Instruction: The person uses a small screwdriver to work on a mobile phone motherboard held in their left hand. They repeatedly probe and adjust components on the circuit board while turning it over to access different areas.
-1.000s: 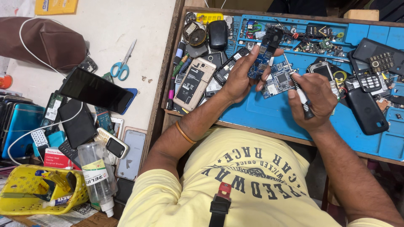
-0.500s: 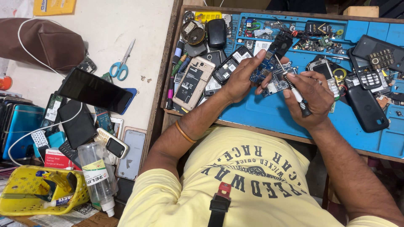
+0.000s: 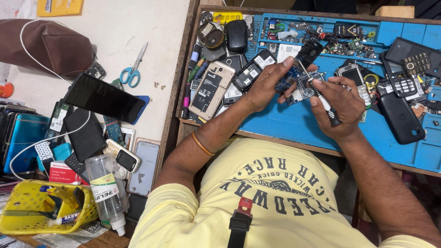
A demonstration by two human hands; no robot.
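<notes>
My left hand (image 3: 268, 85) grips a small opened phone with a bare circuit board (image 3: 301, 69) above the blue work mat (image 3: 298, 124). My right hand (image 3: 337, 103) is closed around a screwdriver (image 3: 321, 98) with a white and black handle. Its thin metal tip points up and left onto the phone's board. Both hands are close together over the mat's middle. My thumbs and fingers hide part of the board.
Several phones, back covers and parts lie on the mat, among them a gold-backed phone (image 3: 211, 89) and a black keypad phone (image 3: 399, 117). On the white table at left are scissors (image 3: 133, 69), a dark tablet (image 3: 103, 98), a clear bottle (image 3: 106, 190) and a yellow basket (image 3: 32, 206).
My right hand has moved in toward the left one, bringing the screwdriver tip onto the phone's board. The left hand has kept its hold on the phone.
</notes>
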